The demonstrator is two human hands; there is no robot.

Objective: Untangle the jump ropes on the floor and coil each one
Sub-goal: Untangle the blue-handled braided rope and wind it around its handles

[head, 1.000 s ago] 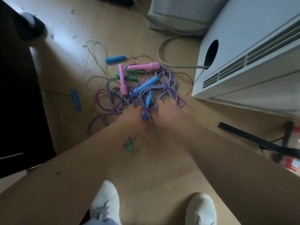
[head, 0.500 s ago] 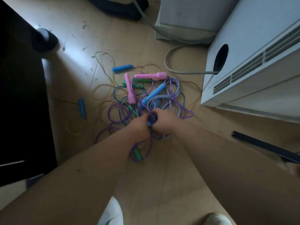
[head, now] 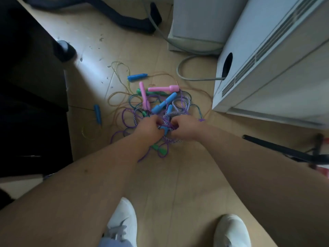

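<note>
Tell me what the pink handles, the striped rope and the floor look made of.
Pink handles: likely moulded plastic, smooth, even colour, faint sheen.
Striped rope: braided fibre cord, probably nylon or cotton; twisted purple-and-white strands show.
Floor: wood-look planks with seams; laminate or vinyl, unclear.

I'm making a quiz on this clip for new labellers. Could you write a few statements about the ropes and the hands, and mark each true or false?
1. Both the left hand and the right hand curl their fingers round cords in the tangle of jump ropes. True.
2. Every rope is already coiled. False: they lie in one knotted heap on the floor.
3. Two pink handles show in the pile. True: the long pink handle points away from the person, and the crosswise pink handle lies beside its far end.
4. The white appliance stands on the person's left. False: it stands on the right.
5. A lone blue handle lies left of the pile. True.
</note>
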